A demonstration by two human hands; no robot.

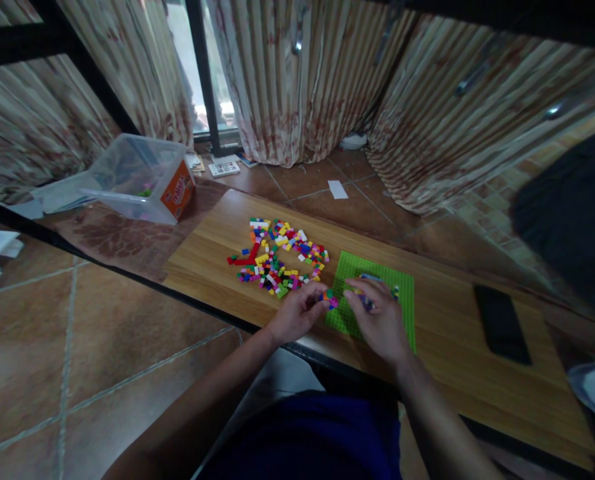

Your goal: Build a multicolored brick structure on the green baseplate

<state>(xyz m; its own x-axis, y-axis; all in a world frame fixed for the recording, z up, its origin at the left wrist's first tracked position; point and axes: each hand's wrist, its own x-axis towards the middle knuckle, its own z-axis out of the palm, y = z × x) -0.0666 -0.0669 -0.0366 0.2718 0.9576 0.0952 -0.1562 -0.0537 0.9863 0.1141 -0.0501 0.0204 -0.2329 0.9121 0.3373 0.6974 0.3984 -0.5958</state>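
My left hand (301, 312) is closed, its thumb and fingers pinching a small cluster of toy bricks (333, 303) in pink, orange and green. Just to the right, my right hand (378, 320) hovers over the green studded baseplate (345, 267). Its thumb and index fingertip come close together; whatever lies between them is too small to make out. Blue and purplish bricks (365, 301) show under its curled fingers, and I cannot tell whether they are held or sit on the baseplate. Beyond the left hand spreads a loose pile of multicoloured toy bricks (262, 260).
A black phone (501, 323) lies on the right of the wooden table (442, 333). Behind the table's left end stands a clear plastic box (142, 170) with an orange label. Long patterned curtains (297, 87) hang beyond, and papers lie on the tiled floor.
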